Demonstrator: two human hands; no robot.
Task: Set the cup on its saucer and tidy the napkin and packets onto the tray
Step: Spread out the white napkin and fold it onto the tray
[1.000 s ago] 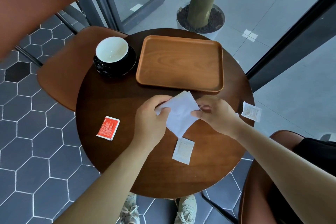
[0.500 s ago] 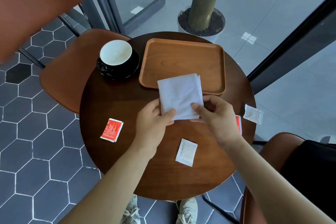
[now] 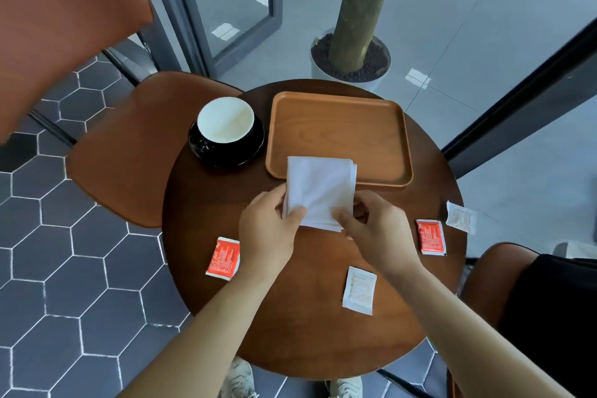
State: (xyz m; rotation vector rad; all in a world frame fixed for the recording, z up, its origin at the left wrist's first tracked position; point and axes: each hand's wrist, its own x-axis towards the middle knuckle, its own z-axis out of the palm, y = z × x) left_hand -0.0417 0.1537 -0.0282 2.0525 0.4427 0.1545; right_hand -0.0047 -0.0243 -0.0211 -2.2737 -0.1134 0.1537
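A folded white napkin [image 3: 319, 191] is held flat above the table, its far edge over the near rim of the wooden tray [image 3: 339, 129]. My left hand [image 3: 268, 233] pinches its near left corner and my right hand [image 3: 374, 233] pinches its near right corner. The white cup [image 3: 225, 119] stands on its black saucer [image 3: 245, 152], left of the tray. One red packet [image 3: 224, 257] lies left of my left wrist and another red packet [image 3: 431, 237] at the right. One white packet [image 3: 359, 290] lies near me; a second white packet [image 3: 461, 217] sits at the table's right edge.
The round dark wooden table [image 3: 307, 333] is small. A brown chair [image 3: 129, 145] stands at its left and another chair [image 3: 484, 271] at the right. A potted tree trunk [image 3: 352, 52] stands behind the table. Glass walls lie beyond.
The napkin went from a loose, tilted sheet between my hands to a neat folded square, held level and carried forward over the tray's near rim. The second red packet has come into sight.
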